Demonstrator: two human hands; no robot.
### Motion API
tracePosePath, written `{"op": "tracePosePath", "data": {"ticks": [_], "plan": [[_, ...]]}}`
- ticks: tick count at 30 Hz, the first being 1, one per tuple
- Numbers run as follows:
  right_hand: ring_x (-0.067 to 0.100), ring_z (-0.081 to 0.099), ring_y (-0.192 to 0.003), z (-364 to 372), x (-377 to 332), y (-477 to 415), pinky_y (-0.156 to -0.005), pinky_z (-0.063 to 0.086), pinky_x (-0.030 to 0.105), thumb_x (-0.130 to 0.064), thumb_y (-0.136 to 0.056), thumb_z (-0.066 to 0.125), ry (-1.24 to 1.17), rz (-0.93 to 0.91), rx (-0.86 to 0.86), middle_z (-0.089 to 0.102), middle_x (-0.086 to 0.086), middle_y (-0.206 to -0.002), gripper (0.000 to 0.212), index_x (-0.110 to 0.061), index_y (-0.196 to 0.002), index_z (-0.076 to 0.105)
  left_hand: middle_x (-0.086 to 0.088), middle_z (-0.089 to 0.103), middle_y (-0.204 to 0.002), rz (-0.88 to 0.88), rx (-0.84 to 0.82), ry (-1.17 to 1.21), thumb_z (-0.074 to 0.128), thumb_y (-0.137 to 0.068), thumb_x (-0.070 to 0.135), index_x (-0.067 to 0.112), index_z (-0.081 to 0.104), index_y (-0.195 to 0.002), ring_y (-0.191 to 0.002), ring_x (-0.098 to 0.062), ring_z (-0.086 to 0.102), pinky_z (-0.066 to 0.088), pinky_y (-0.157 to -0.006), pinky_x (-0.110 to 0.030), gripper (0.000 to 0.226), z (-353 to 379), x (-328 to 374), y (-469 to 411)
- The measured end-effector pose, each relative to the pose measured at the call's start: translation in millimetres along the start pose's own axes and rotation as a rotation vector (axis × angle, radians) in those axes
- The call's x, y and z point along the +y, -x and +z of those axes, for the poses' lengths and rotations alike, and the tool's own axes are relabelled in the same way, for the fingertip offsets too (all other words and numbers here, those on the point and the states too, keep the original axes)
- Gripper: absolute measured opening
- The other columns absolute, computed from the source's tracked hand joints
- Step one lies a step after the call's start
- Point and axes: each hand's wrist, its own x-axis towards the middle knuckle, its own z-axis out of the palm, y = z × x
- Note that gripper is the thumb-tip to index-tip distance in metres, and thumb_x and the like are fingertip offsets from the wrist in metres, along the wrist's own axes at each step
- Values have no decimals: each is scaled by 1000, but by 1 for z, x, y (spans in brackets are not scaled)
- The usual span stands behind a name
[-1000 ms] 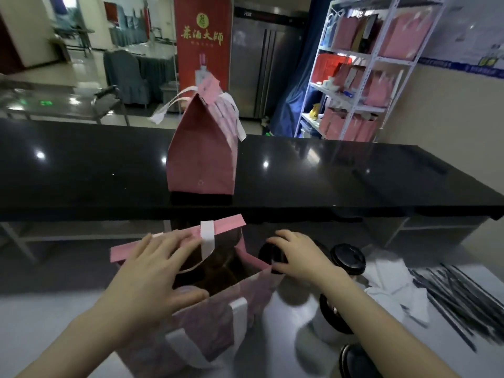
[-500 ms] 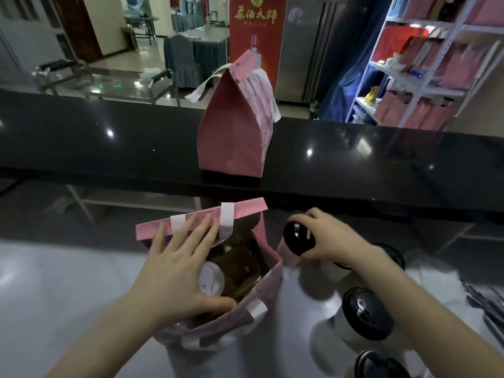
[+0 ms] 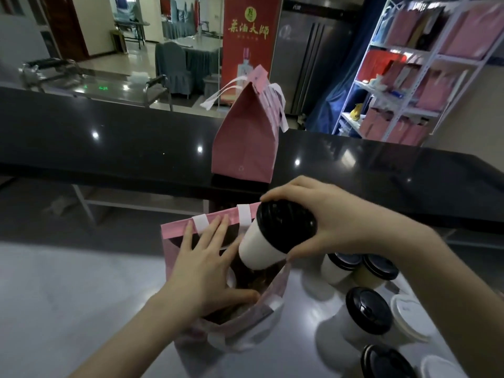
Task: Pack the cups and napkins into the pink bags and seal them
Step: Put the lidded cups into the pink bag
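Here, left hand (image 3: 207, 271), grip wide, spans the pink bag (image 3: 177, 232) under the cup (image 3: 261, 246) held by right hand (image 3: 335, 222); spare cups (image 3: 366, 309) beside.

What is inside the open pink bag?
You can see something brown inside the open bag, and a bit of something white. The left hand and the cup held by the right hand cover the rest.

Dim, slightly blurred; pinpoint glare on black counter (image 3: 95, 148); faint shadows beside lidded cups (image 3: 365, 312); frame edges bowed.
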Motion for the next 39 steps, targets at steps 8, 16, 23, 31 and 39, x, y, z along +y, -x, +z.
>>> {"op": "tracePosePath", "data": {"ticks": [8, 16, 23, 31, 39], "plan": [[14, 44, -114, 58, -6, -26, -90, 51, 34, -41, -65, 83, 237, 66, -230, 37, -12, -127, 86, -49, -134, 33, 2, -22, -159, 47, -59, -51, 35, -69, 84, 36, -5, -151, -144, -20, -27, -7, -116, -57, 104, -6, -39, 18], [14, 41, -112, 71, -24, -32, -78, 53, 33, -39, -69, 75, 310, -79, -67, 39, -9, -126, 80, -46, -136, 30, 3, -29, -155, 105, -24, 36, 34, -46, 97, 24, -26, -147, -137, -16, -39, -20, -115, -50, 138, -8, -28, 30], [26, 42, -116, 103, -20, -65, -74, 50, 35, -21, -78, 73, 579, 20, -147, 39, 6, -131, 73, -30, -140, 35, -2, -19, -160, 40, -43, 7, 36, -46, 94, 13, -13, -151, -140, -18, -35, -18, -114, -52, 142, -8, -25, 29], [26, 44, -116, 119, -20, -84, -79, 53, 40, -27, -76, 75, 492, -23, -82, 39, 7, -134, 78, -29, -142, 33, -2, -18, -160, -12, -44, 9, 34, -47, 94, 14, -11, -152, -141, -19, -32, -16, -116, -52, 140, -6, -32, 28], [28, 43, -115, 134, -15, -77, -66, 40, 31, -17, -78, 73, 575, -51, -61, 37, 8, -134, 74, -25, -139, 33, -2, -15, -161, -10, -40, -13, 33, -48, 95, 16, -9, -152, -142, -20, -32, -18, -114, -53, 138, -4, -33, 29]]}}
